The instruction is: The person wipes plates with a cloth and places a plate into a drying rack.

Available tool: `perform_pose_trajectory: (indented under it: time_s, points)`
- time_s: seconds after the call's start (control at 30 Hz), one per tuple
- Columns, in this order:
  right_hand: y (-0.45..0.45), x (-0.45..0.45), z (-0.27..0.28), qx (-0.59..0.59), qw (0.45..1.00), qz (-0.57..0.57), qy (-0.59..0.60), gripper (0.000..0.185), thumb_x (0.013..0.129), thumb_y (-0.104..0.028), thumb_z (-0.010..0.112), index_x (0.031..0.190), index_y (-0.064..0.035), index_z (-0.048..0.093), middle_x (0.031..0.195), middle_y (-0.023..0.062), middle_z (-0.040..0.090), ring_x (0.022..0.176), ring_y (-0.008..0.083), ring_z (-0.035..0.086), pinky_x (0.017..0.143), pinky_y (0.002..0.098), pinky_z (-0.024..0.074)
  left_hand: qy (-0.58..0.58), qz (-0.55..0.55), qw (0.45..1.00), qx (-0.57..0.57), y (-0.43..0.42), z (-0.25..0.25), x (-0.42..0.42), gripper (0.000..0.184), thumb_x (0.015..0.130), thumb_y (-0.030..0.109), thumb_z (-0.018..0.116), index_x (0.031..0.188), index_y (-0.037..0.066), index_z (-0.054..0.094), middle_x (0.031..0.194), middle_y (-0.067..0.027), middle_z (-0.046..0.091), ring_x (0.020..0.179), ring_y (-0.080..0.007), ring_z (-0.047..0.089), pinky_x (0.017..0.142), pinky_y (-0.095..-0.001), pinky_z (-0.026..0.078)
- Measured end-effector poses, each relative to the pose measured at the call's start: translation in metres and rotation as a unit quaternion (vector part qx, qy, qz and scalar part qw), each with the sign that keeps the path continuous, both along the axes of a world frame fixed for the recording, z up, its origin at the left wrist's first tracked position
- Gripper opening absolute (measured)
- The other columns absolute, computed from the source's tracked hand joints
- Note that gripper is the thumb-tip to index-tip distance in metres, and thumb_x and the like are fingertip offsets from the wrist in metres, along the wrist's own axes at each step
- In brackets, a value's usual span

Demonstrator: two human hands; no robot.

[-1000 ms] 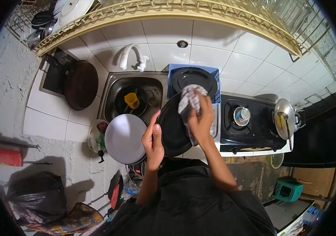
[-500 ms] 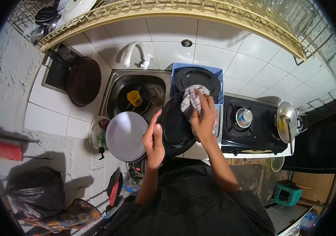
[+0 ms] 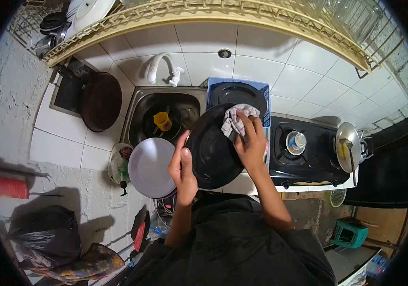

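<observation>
A black plate [image 3: 216, 155] is held tilted in front of me, between the sink and the stove. My left hand [image 3: 183, 174] grips its left rim, thumb on the upper face and fingers behind. My right hand [image 3: 251, 143] is closed on a light patterned cloth [image 3: 235, 119], which presses against the plate's upper right edge. Behind it, another black plate [image 3: 239, 95] lies in a blue basket [image 3: 264, 86]. To the left of my left hand sits a pale plate [image 3: 151, 167] on top of darker dishes.
The steel sink [image 3: 134, 102] holds a dark pan and a yellow cup [image 3: 162, 121] under a white faucet [image 3: 154, 71]. A stove [image 3: 318, 167] stands right, with a wok [image 3: 344, 157] on it. A dish rack [image 3: 213, 13] hangs above. A frying pan [image 3: 100, 102] leans left.
The black plate has turned more face-up, showing more of its surface. My right hand has shifted slightly right and down with the cloth, and my left hand a little left.
</observation>
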State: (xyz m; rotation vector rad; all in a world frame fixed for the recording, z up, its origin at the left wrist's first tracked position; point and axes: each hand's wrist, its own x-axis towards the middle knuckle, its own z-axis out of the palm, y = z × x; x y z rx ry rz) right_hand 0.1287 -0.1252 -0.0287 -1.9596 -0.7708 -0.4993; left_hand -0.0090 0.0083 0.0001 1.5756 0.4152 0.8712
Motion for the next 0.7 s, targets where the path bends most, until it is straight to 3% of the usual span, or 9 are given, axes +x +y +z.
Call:
perform_pose_trajectory:
  time_s: [0.13, 0.27, 0.37, 0.5, 0.53, 0.67, 0.7]
  points:
    - [-0.019, -0.006, -0.024, -0.048, 0.998, -0.001, 0.037, 0.072, 0.067, 0.008, 0.070, 0.135, -0.0135, 0.063, 0.108, 0.0140, 0.059, 0.083, 0.0360, 0.066, 0.070, 0.0429, 0.0538, -0.032, 0.019, 0.998, -0.048, 0.006, -0.008, 0.006, 0.042, 0.111, 0.026, 0.047, 0.141, -0.002, 0.057, 0.077, 0.0086, 0.041, 0.068, -0.0022, 0.028, 0.061, -0.0213, 0.022]
    - [-0.011, -0.002, -0.017, -0.064, 0.997, -0.014, 0.035, 0.070, 0.067, 0.005, 0.072, 0.134, -0.0135, 0.063, 0.107, 0.0145, 0.059, 0.084, 0.0362, 0.066, 0.070, 0.0431, 0.0538, 0.024, 0.021, 0.999, -0.009, -0.004, 0.002, 0.004, 0.041, 0.111, 0.024, 0.046, 0.141, -0.002, 0.057, 0.077, 0.0091, 0.039, 0.068, -0.0018, 0.027, 0.060, -0.0215, 0.021]
    - [-0.016, 0.002, -0.011, -0.059, 0.998, -0.013, 0.007, 0.070, 0.067, 0.006, 0.072, 0.134, -0.0132, 0.063, 0.107, 0.0149, 0.058, 0.084, 0.0364, 0.066, 0.070, 0.0436, 0.0537, -0.019, -0.025, 0.995, -0.095, -0.002, -0.004, 0.010, 0.056, 0.111, 0.035, 0.043, 0.149, -0.005, 0.043, 0.142, -0.0172, 0.055, 0.127, -0.0225, 0.055, 0.110, -0.0366, 0.043]
    - [-0.032, -0.035, -0.021, -0.123, 0.981, 0.041, 0.146, 0.062, 0.073, 0.006, 0.064, 0.133, -0.0110, 0.063, 0.126, 0.0231, 0.059, 0.107, 0.0460, 0.064, 0.086, 0.0463, 0.0539, -0.042, 0.008, 0.989, -0.144, 0.000, -0.008, 0.019, 0.056, 0.111, 0.036, 0.043, 0.150, -0.005, 0.041, 0.142, -0.0178, 0.055, 0.127, -0.0234, 0.056, 0.108, -0.0382, 0.046]
    - [-0.035, -0.039, -0.022, -0.145, 0.965, 0.105, 0.190, 0.060, 0.073, 0.004, 0.064, 0.132, -0.0073, 0.062, 0.129, 0.0255, 0.058, 0.111, 0.0486, 0.062, 0.090, 0.0481, 0.0529, -0.039, 0.011, 0.989, -0.145, -0.001, -0.010, 0.020, 0.056, 0.111, 0.036, 0.043, 0.150, -0.005, 0.041, 0.141, -0.0179, 0.055, 0.127, -0.0236, 0.056, 0.108, -0.0385, 0.047]
    - [-0.032, -0.034, -0.025, -0.104, 0.984, 0.043, 0.136, 0.062, 0.074, 0.000, 0.068, 0.135, -0.0021, 0.058, 0.126, 0.0245, 0.059, 0.097, 0.0466, 0.067, 0.082, 0.0471, 0.0577, -0.124, 0.028, 0.978, -0.168, -0.009, -0.014, 0.028, 0.047, 0.112, 0.029, 0.041, 0.145, -0.004, 0.050, 0.137, -0.0109, 0.058, 0.115, -0.0148, 0.055, 0.101, -0.0280, 0.043]
    - [-0.030, -0.037, -0.020, -0.116, 0.981, 0.039, 0.150, 0.061, 0.074, 0.000, 0.068, 0.134, -0.0021, 0.058, 0.127, 0.0247, 0.059, 0.098, 0.0467, 0.067, 0.083, 0.0473, 0.0577, -0.120, 0.033, 0.980, -0.154, -0.010, -0.015, 0.030, 0.048, 0.112, 0.029, 0.040, 0.145, -0.005, 0.050, 0.138, -0.0125, 0.057, 0.120, -0.0164, 0.054, 0.104, -0.0297, 0.042]
